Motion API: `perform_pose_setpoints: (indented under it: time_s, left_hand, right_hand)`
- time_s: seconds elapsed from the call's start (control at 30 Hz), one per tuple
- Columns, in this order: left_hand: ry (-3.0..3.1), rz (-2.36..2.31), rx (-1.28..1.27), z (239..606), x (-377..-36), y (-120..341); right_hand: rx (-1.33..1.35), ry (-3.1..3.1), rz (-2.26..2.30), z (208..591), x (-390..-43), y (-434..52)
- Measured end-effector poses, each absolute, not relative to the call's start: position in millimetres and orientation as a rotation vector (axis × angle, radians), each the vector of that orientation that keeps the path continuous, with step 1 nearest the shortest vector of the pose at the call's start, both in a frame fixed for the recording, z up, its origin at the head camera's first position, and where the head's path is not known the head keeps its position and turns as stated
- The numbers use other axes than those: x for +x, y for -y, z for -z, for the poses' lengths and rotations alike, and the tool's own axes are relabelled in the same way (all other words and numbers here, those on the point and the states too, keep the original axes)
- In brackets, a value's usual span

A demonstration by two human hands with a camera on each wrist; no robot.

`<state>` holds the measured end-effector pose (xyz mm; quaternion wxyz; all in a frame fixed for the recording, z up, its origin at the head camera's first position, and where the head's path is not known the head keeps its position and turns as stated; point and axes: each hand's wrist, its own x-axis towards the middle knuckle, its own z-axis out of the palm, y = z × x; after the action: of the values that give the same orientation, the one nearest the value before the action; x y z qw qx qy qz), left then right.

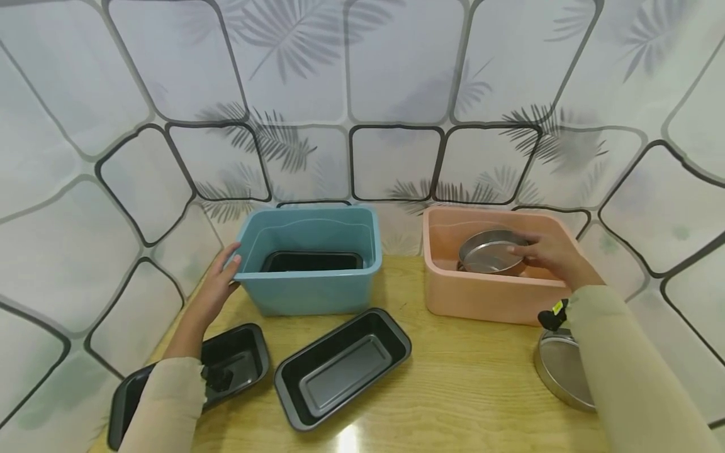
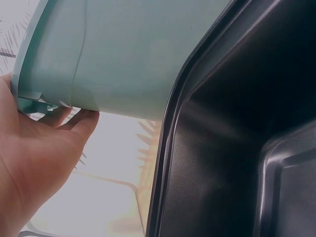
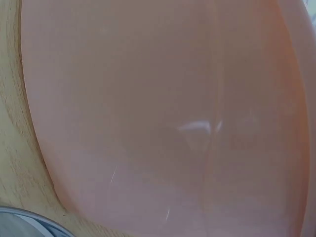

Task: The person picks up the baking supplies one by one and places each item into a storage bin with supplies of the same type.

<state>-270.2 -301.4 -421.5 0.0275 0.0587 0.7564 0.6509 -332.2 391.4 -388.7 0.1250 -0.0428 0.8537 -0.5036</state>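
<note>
Right hand (image 1: 552, 251), centre-right of head view, reached over the near wall of the pink bin (image 1: 453, 296), forearm in a beige sleeve coming up from lower right. Its grip was on a round steel pan (image 1: 489, 251), fingers curled over the pan's right rim, pan tilted w/ its open side facing left, inside the bin. Pan looked shiny, shallow, grey metal. Right wrist view showed only the bin's pink wall and a strip of wooden surface (image 3: 15, 163).

Left hand (image 1: 218, 286), left of centre, lay against the left end of the blue bin (image 1: 308, 292); fingers reached up to the rim, thumb side near the surface; in left wrist view the fingers (image 2: 81, 123) curled under the bin's lip, a light grip on it. A black loaf tin (image 1: 311, 261) sat inside the blue bin.

Two more black loaf tins lay on the surface: one (image 1: 342, 368) at bottom centre, one (image 1: 238, 358) at lower left under the left forearm. A steel lid (image 1: 561, 371) w/ a black knob lay at lower right.
</note>
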Motion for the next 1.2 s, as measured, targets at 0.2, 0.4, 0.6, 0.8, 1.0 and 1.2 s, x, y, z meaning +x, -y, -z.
perform_pose_setpoints:
  time_s: [0.2,0.4,0.6,0.8,1.0,1.2]
  left_hand:
    - [-2.337,-2.008,0.201,420,-270,302]
    - [-2.347,-2.011,0.207,421,-270,304]
    - [-2.343,-2.005,0.214,422,-270,302]
    - [-2.343,-2.012,0.215,422,-269,301]
    - [-2.348,-2.006,0.207,422,-269,301]
    - [-2.354,-2.016,0.193,423,-270,299]
  right_hand:
    - [-0.2,-2.496,1.347,393,-333,-394]
    - [-0.287,-2.487,1.253,398,-336,-395]
    - [-0.267,-2.42,1.249,395,-332,-391]
    - [-0.316,-2.411,1.226,400,-336,-390]
    - [-0.391,-2.595,1.067,414,-346,-405]
    - [-0.482,-2.705,1.012,416,-349,-407]
